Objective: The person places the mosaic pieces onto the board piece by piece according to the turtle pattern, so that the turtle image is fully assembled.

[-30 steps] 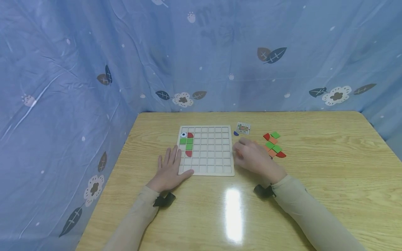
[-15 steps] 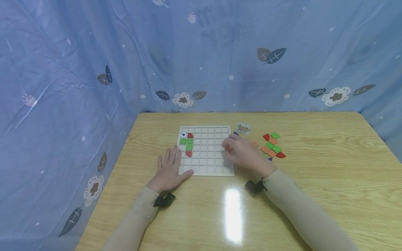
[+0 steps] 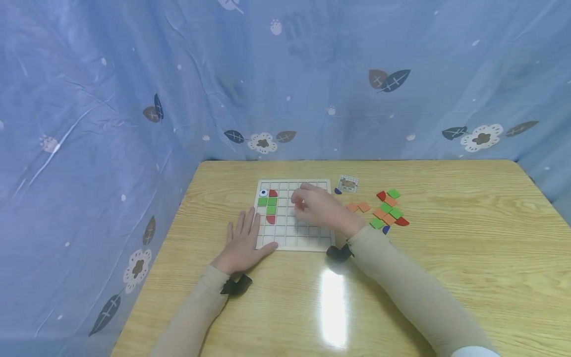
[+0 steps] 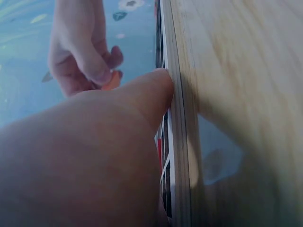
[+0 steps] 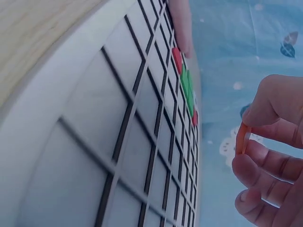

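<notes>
A white grid board (image 3: pixel 296 243) lies on the table, with a white eye tile (image 3: pixel 263 193), red quarter-round tiles (image 3: pixel 270 219) and green square tiles (image 3: pixel 271 209) set in its left columns. My left hand (image 3: pixel 243 248) rests spread along the board's left edge and front corner; in the left wrist view its thumb (image 4: pixel 156 87) touches the rim. Above the board's middle hovers my right hand (image 3: pixel 318 207), pinching an orange square tile (image 5: pixel 243 138) between thumb and fingertips, clear of the grid.
Right of the board lie loose orange tiles (image 3: pixel 364 207), green tiles (image 3: pixel 377 224), red tiles (image 3: pixel 402 221) and a blue piece (image 3: pixel 386 229). Behind them is a small picture card (image 3: pixel 348 183) beside another blue piece (image 3: pixel 338 191). A blue patterned curtain (image 3: pixel 312 99) hangs at the table's back and left.
My right hand has moved left from the board's right edge to over its middle, carrying the orange tile. The left hand has stayed in place.
</notes>
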Motion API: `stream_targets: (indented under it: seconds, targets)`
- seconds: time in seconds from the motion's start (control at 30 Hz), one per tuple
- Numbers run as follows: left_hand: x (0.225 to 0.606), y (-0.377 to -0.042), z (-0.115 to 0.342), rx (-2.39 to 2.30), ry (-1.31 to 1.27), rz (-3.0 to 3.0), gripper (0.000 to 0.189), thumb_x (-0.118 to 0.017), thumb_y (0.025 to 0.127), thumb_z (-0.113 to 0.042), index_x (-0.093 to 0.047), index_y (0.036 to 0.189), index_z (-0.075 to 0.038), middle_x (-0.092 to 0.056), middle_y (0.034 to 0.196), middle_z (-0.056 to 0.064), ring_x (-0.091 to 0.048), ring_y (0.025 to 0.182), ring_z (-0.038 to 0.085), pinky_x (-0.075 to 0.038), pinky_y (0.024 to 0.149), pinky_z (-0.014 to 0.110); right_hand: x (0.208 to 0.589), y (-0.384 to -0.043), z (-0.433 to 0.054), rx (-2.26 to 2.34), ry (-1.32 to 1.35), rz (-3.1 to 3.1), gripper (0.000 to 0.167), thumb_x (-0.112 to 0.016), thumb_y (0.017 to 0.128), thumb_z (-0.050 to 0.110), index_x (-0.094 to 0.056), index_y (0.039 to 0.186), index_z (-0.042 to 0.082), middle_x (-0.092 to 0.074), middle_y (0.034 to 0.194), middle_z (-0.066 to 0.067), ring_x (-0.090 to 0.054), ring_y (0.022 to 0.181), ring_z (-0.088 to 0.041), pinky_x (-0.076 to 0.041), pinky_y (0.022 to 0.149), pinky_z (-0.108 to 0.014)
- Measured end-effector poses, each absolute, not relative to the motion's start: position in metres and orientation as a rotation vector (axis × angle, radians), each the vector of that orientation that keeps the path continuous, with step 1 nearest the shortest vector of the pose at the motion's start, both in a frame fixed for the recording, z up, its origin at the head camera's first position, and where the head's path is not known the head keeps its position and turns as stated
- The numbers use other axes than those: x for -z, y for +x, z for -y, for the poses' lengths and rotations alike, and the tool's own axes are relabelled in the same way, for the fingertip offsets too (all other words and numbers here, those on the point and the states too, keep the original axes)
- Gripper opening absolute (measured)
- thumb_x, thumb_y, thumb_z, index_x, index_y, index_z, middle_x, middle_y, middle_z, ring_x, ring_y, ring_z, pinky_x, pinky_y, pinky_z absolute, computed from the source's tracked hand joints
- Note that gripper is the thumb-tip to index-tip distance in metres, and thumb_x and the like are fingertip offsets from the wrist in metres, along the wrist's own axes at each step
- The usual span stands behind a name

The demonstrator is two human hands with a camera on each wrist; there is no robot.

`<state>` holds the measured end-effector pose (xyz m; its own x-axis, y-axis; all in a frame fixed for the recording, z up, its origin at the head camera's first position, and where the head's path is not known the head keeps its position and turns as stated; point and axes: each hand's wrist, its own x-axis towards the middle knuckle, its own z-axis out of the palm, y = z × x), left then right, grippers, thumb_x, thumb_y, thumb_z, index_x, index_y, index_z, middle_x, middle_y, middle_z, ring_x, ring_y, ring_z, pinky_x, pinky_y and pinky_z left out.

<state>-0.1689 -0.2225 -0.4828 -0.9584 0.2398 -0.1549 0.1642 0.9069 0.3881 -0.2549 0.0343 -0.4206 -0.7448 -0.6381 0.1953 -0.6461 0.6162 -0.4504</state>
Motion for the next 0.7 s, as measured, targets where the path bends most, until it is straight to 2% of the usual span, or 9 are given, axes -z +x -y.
stream_targets:
  seconds: [0.37, 0.7]
  targets:
    - [0.486, -0.17, 0.222, -0.574, 0.31, -2.871, 0.105, -0.049, 0.099, -0.07, -0.004, 0.168, -0.004, 0.01, 0.176, 0.012, 0.014, 0.161, 0.039, 0.01, 0.123, 0.068, 0.423, -0.263, -0.008, -0.802, 1.188, 2.842, 0.02, -0.069, 0.092, 0.009, -0.074, 0.11, 0.004, -0.061, 0.094, -0.002, -0.055, 0.082, -0.016, -0.051, 0.076, -0.03]
    - [0.483, -0.17, 0.223, -0.535, 0.308, -2.858, 0.106, -0.047, 0.098, -0.073, -0.002, 0.168, -0.006, 0.013, 0.176, 0.01, 0.016, 0.161, 0.038, 0.01, 0.124, 0.069, 0.432, -0.274, 0.009, -0.833, 1.182, 2.899, 0.018, -0.07, 0.091, 0.009, -0.073, 0.108, 0.007, -0.063, 0.094, -0.001, -0.058, 0.087, -0.016, -0.054, 0.084, -0.03]
